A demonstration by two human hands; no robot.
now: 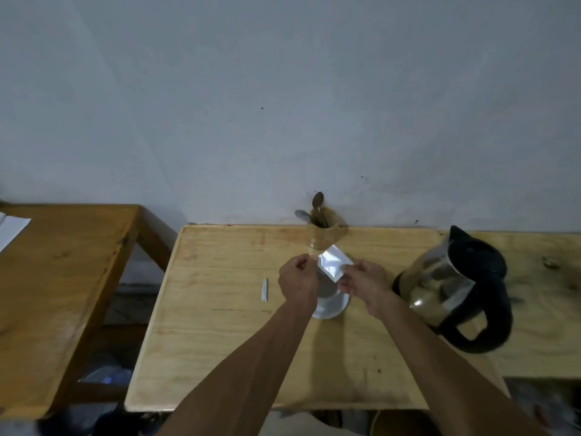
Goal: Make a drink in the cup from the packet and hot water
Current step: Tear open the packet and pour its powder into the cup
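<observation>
Wood fills the lower part of my view: a darker brown table [63, 278] stands far to the left of my fingers, with a white sheet of paper [11, 229] at its far left edge, and a gap of shadowed floor divides it from the pale plywood table [220, 341] under my arms. On that pale top, just left of my left hand [298, 283], lies a thin torn-off strip [265, 289] of silver foil. My left hand's fingers are curled closed, thumb and forefinger pinching the left edge of the silver packet [334, 263]. The packet hangs tilted between both hands, directly over the white cup [330, 305], which stands on the table below my knuckles. Beyond my fingertips, against the wall, a tan holder [325, 236] keeps two spoons [317, 201] upright. My right hand [366, 283] pinches the packet's lower right corner, fingers pressed together. To the right of that hand, close by, sits a glass electric kettle [452, 291] with black lid and handle. Behind everything rises a plain grey-blue wall [283, 105], dotted with a few dark specks.
</observation>
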